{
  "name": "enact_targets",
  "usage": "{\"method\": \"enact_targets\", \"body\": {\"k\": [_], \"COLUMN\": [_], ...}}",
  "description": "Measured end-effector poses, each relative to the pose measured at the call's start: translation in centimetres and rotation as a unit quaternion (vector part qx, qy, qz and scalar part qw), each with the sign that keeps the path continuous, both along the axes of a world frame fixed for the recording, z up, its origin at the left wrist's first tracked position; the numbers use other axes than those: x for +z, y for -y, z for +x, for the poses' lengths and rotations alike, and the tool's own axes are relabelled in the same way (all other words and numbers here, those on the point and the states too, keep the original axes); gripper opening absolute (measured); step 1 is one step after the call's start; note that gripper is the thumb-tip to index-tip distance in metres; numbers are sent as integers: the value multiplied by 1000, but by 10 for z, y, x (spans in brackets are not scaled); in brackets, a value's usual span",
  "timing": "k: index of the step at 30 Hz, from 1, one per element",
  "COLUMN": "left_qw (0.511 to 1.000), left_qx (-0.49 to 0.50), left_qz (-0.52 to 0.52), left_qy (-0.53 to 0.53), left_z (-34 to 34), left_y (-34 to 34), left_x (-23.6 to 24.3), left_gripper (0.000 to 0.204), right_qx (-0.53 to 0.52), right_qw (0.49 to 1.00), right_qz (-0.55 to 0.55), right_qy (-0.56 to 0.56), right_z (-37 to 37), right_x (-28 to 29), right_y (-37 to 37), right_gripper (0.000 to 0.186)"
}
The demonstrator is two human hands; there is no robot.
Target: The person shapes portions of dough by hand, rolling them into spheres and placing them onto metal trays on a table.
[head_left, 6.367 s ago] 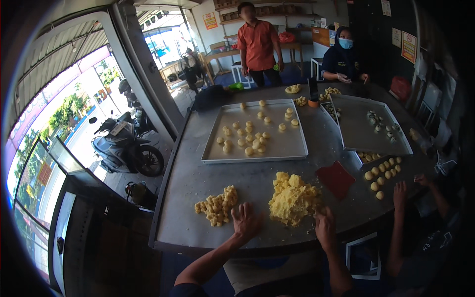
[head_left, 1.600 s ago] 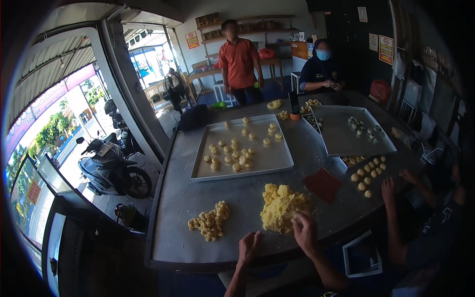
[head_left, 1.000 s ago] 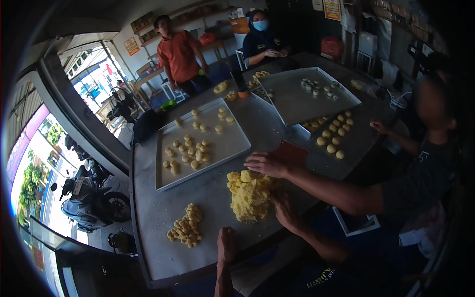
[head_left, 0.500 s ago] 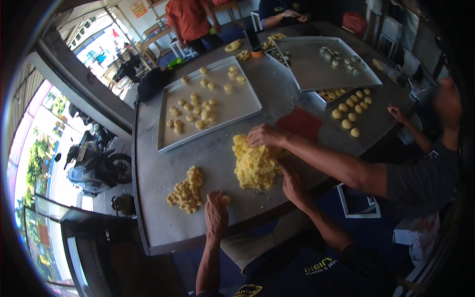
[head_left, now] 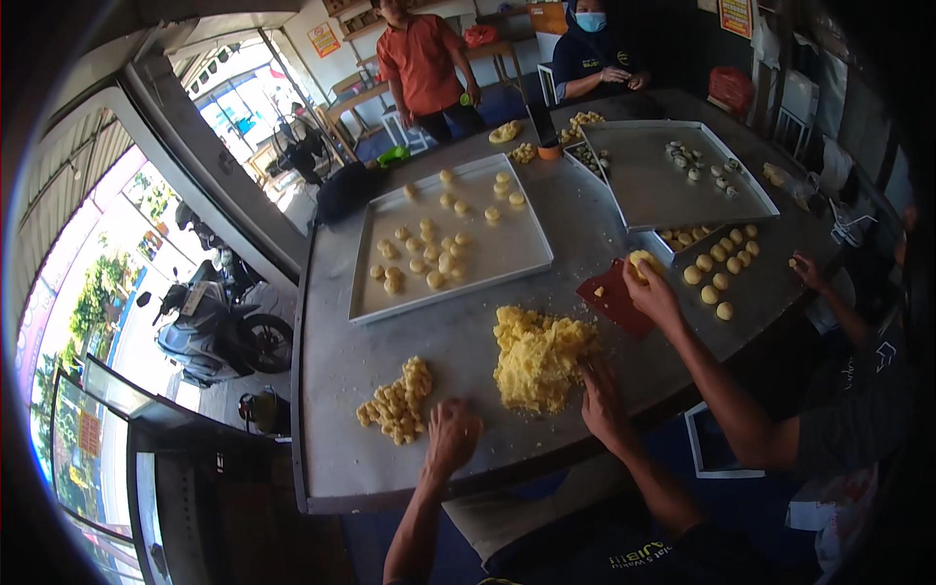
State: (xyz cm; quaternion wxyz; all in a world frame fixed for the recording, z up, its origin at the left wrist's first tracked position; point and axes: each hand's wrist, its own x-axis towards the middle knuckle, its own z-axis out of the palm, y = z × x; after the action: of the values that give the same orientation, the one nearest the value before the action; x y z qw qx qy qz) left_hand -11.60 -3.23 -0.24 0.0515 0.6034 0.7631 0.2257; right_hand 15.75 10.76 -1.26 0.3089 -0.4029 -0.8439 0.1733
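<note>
A mound of crumbly yellow dough (head_left: 541,359) sits near the table's front edge. Against its right side rests my right hand (head_left: 606,405), its fingers stretched out. To the left lies a heap of small pale dough pieces (head_left: 395,405). My left hand (head_left: 452,437) is just right of that heap, over the tabletop, its fingers curled; whatever they hold is hidden. From the right, a co-worker's hand (head_left: 655,295) holds a lump of yellow dough (head_left: 643,261) above a red scraper-like sheet (head_left: 616,300).
A large metal tray (head_left: 458,292) holds several dough balls. At the far right another tray (head_left: 687,200) carries small greenish-white pieces, with rows of dough balls (head_left: 720,281) beside it. A phone on an orange stand (head_left: 543,136) stands farther back. Two people are across the table.
The co-worker's hand has left the mound and moved right with a lump of yellow dough. The dough ball seen in my left hand is out of sight. The whole view has shifted.
</note>
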Motion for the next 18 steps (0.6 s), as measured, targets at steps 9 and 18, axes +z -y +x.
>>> {"method": "enact_targets", "body": {"k": [9,18], "left_qw": [955,990], "left_qx": [99,-4], "left_qz": [229,-79], "left_qy": [159,117], "left_z": [-57,-187], "left_y": [-50,-76], "left_x": [77,-1], "left_gripper": [36,30], "right_qx": [-9,37], "right_qw": [999,990], "right_qz": [34,15], "right_qy": [-36,-134], "right_z": [-3,-6], "right_x": [-5,-26], "right_y": [-4,-54], "right_gripper": [59,42]}}
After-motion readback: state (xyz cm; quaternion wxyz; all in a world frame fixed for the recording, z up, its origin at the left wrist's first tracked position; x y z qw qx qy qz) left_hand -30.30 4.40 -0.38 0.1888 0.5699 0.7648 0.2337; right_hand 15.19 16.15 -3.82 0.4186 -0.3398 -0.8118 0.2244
